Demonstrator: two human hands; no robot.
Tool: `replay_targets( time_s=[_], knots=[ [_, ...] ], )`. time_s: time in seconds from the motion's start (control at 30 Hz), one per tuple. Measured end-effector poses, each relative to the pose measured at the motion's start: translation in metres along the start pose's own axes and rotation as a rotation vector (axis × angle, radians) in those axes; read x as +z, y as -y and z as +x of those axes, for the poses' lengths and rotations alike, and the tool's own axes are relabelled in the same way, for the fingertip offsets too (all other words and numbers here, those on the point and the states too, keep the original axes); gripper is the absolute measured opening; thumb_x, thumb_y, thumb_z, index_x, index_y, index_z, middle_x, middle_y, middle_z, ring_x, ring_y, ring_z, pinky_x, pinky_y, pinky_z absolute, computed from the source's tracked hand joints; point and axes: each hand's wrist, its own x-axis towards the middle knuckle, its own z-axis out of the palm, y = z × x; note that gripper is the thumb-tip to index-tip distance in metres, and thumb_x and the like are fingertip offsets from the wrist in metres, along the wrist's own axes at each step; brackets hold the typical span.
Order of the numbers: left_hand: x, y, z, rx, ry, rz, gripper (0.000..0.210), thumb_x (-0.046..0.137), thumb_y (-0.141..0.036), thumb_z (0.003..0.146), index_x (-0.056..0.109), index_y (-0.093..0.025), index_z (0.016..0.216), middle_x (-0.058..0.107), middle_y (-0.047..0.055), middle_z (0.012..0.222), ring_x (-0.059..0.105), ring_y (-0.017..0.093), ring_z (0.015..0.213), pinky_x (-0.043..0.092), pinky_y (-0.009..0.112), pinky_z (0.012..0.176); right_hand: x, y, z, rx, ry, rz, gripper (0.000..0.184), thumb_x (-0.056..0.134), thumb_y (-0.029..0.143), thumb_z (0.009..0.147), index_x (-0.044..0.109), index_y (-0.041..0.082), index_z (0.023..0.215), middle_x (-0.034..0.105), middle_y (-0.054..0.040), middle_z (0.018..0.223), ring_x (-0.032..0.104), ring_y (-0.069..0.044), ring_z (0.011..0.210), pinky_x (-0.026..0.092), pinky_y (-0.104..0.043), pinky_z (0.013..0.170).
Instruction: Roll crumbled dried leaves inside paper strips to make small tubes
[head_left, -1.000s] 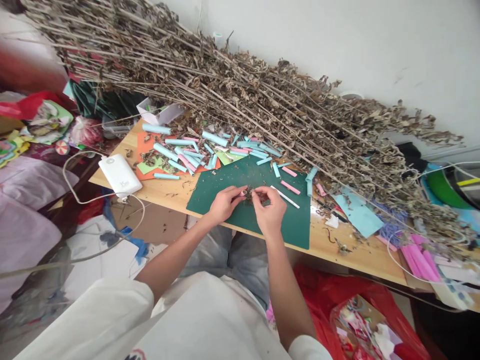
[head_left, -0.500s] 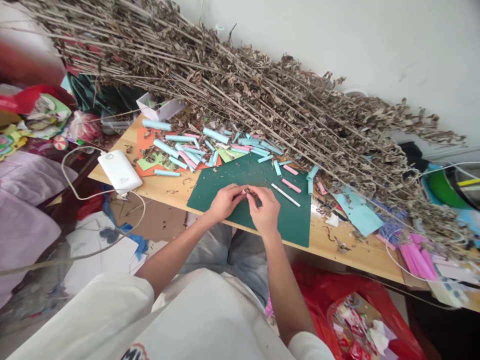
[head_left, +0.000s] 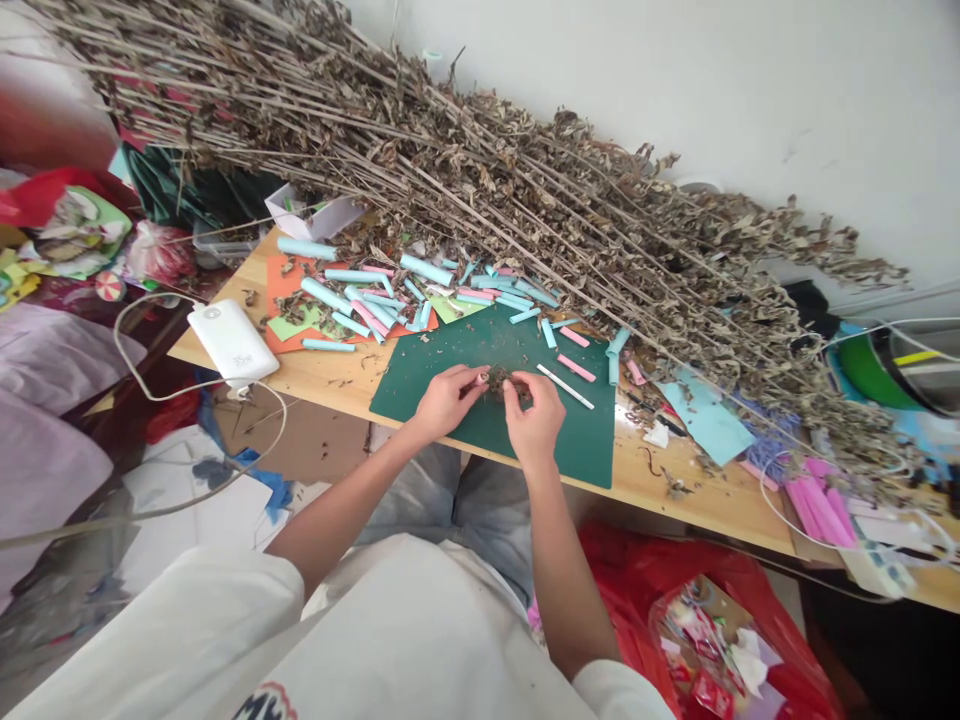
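My left hand [head_left: 448, 402] is closed around a small pink paper tube [head_left: 481, 379], whose end pokes out by the fingertips. Dried leaves [head_left: 498, 381] lie between my two hands, brown and crumpled. My right hand [head_left: 535, 418] pinches at those leaves with thumb and fingers, a little apart from the tube's end. Both hands rest over the green cutting mat [head_left: 577, 445]. Right of them lie a thin white stick [head_left: 565, 387] and a rolled pink paper tube [head_left: 577, 368].
Several blue paper tubes [head_left: 324, 294] and pink ones lie on orange paper [head_left: 289, 340]. A big heap of dried stalks [head_left: 480, 180] spans the table's back. A white power bank [head_left: 233, 341] with cables sits left. A red bag [head_left: 615, 580] of scraps stands below right.
My right hand has moved slightly right, away from the left. Leaves now show between my hands. The whole view has shifted a little.
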Motion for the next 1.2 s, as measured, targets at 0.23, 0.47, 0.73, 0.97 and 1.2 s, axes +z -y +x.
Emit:
replay_targets(
  time_s=[0.23, 0.47, 0.73, 0.97, 1.2],
  knots=[
    [0.0, 0.0, 0.0, -0.031, 0.002, 0.079, 0.016, 0.054, -0.024, 0.092, 0.062, -0.016, 0.081, 0.064, 0.004, 0.084, 0.057, 0.013, 0.072, 0.042, 0.024, 0.066, -0.006, -0.017, 0.006, -0.04, 0.165, -0.196, 0.019, 0.058, 0.025, 0.086, 0.07, 0.02, 0.101, 0.067, -0.0098, 0.097, 0.054, -0.026, 0.096, 0.045, -0.04, 0.087],
    [0.0, 0.0, 0.0, -0.026, -0.048, 0.047, 0.014, 0.054, -0.026, 0.093, 0.061, -0.017, 0.084, 0.064, 0.004, 0.087, 0.058, 0.014, 0.077, 0.045, 0.025, 0.071, 0.0, -0.004, 0.006, -0.12, 0.232, -0.311, 0.017, 0.063, 0.029, 0.086, 0.071, 0.02, 0.096, 0.064, -0.0107, 0.093, 0.049, -0.027, 0.093, 0.044, -0.04, 0.083],
    [-0.002, -0.003, 0.0, -0.02, -0.031, 0.069, 0.012, 0.056, -0.022, 0.091, 0.066, -0.018, 0.096, 0.066, 0.005, 0.088, 0.06, 0.015, 0.077, 0.048, 0.027, 0.072, 0.022, 0.005, 0.023, -0.203, 0.33, -0.346, 0.015, 0.057, 0.019, 0.087, 0.071, 0.021, 0.089, 0.067, -0.0103, 0.083, 0.052, -0.027, 0.088, 0.042, -0.039, 0.074],
    [-0.001, 0.001, 0.002, -0.015, -0.005, 0.036, 0.022, 0.058, -0.023, 0.09, 0.067, -0.019, 0.11, 0.065, 0.005, 0.09, 0.059, 0.013, 0.074, 0.048, 0.025, 0.069, 0.014, 0.004, 0.015, -0.027, 0.141, 0.045, 0.017, 0.055, 0.025, 0.09, 0.072, 0.023, 0.091, 0.073, -0.0041, 0.089, 0.059, -0.022, 0.084, 0.048, -0.035, 0.079],
    [-0.004, -0.002, 0.002, 0.014, 0.043, 0.037, 0.012, 0.054, -0.02, 0.09, 0.066, -0.017, 0.086, 0.064, 0.004, 0.084, 0.059, 0.014, 0.077, 0.046, 0.026, 0.07, 0.014, 0.006, 0.008, -0.089, 0.202, 0.025, 0.014, 0.055, 0.024, 0.091, 0.069, 0.023, 0.089, 0.071, -0.0048, 0.088, 0.057, -0.023, 0.086, 0.047, -0.035, 0.08]
  ],
)
